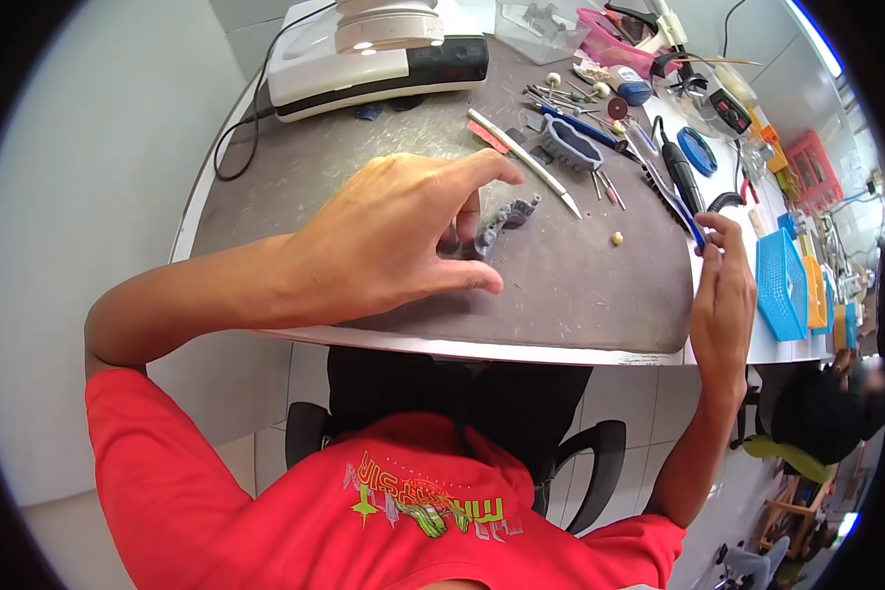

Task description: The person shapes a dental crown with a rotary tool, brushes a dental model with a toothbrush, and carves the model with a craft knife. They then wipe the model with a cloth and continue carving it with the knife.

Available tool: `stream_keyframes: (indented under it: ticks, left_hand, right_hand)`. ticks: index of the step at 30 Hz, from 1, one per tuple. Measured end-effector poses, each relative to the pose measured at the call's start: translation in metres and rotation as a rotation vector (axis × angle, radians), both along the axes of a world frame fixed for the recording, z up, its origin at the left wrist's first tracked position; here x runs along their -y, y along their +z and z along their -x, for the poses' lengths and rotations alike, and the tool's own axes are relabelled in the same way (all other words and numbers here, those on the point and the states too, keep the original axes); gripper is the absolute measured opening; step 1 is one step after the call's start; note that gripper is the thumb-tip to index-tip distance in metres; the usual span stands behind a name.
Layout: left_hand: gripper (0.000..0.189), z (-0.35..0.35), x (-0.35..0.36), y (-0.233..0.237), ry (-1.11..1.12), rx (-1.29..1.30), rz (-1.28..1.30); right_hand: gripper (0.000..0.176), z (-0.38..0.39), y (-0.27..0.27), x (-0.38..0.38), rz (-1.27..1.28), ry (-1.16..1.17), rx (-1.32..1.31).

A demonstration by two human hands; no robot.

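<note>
My left hand (393,231) is over the mat, thumb and index finger spread wide apart. In the gap between them is a small grey dental model piece (507,222), arch-shaped and bumpy, lying on the mat right at my curled fingers. At the right edge of the mat, my right hand (726,280) has its fingertips closed on the near end of a slim blue tool (696,232). A black handpiece (678,169) with a coiled cord lies just beyond those fingers. A white-handled knife (536,162) and a small cream tooth-like piece (617,238) lie between my hands.
A grey arch-shaped tray (570,145) and several burs and polishing tips (600,93) lie farther back. A white-and-black device (379,74) stands at back left under a lamp (388,25). A blue basket (781,285) is on the right, with a person (818,408) beyond.
</note>
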State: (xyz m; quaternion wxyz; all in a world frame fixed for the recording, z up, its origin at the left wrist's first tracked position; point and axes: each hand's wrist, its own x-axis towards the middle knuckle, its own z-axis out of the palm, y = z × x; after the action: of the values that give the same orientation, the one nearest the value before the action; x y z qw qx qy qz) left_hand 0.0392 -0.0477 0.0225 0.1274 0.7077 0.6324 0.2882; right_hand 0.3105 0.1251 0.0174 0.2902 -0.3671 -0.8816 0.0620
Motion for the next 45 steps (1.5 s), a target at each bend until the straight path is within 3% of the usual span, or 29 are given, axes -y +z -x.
stream_keyframes:
  ticks: [3,5,6,7,11,13,15,19,24,32,35,37,40,45]
  left_hand:
    - [0.075,0.000,0.001,0.003,-0.005,-0.034,0.028]
    - [0.087,0.008,-0.008,0.001,-0.167,-0.112,-0.197]
    - [0.093,0.013,-0.013,0.003,-0.214,-0.093,-0.149]
    - [0.093,0.016,-0.017,0.004,-0.208,-0.097,-0.143]
    - [0.092,0.023,-0.038,0.008,-0.312,-0.115,0.015]
    - [0.088,0.026,-0.047,0.006,-0.386,0.022,0.170]
    - [0.085,0.028,-0.050,0.004,-0.401,0.079,0.191]
    - [0.077,0.032,-0.048,0.004,-0.409,0.202,0.209]
    - [0.072,0.037,-0.046,-0.001,-0.378,0.167,0.186]
    - [0.065,0.040,-0.043,-0.007,-0.403,0.192,0.102]
    - [0.065,0.040,-0.040,-0.009,-0.314,0.326,0.207]
    - [0.065,0.042,-0.042,-0.012,-0.374,0.406,0.183]
    - [0.066,0.043,-0.043,-0.013,-0.396,0.395,0.178]
    - [0.072,0.043,-0.044,-0.012,-0.400,0.374,0.188]
  right_hand:
    - [0.020,-0.005,0.007,0.024,0.125,0.059,-0.072]
    - [0.019,-0.009,0.000,0.033,0.139,0.153,-0.145]
    - [0.018,-0.011,-0.001,0.039,0.273,0.235,-0.154]
    - [0.017,-0.012,-0.002,0.042,0.405,0.317,-0.160]
    - [0.029,-0.003,-0.010,0.053,0.376,0.403,-0.089]
    - [0.031,0.000,-0.014,0.054,0.373,0.459,-0.142]
    - [0.039,0.003,-0.016,0.052,0.178,0.538,-0.126]
    - [0.050,0.004,-0.015,0.050,0.115,0.538,-0.066]
    - [0.060,0.014,-0.009,0.054,0.096,0.510,0.132]
    - [0.063,0.039,-0.014,0.054,0.019,0.535,0.108]
    - [0.061,0.023,-0.006,0.054,0.013,0.504,0.177]
    - [0.060,0.006,0.002,0.050,0.017,0.488,0.236]
    - [0.059,-0.007,0.002,0.046,0.004,0.394,0.035]
    - [0.058,0.016,-0.002,0.055,0.040,0.465,0.098]
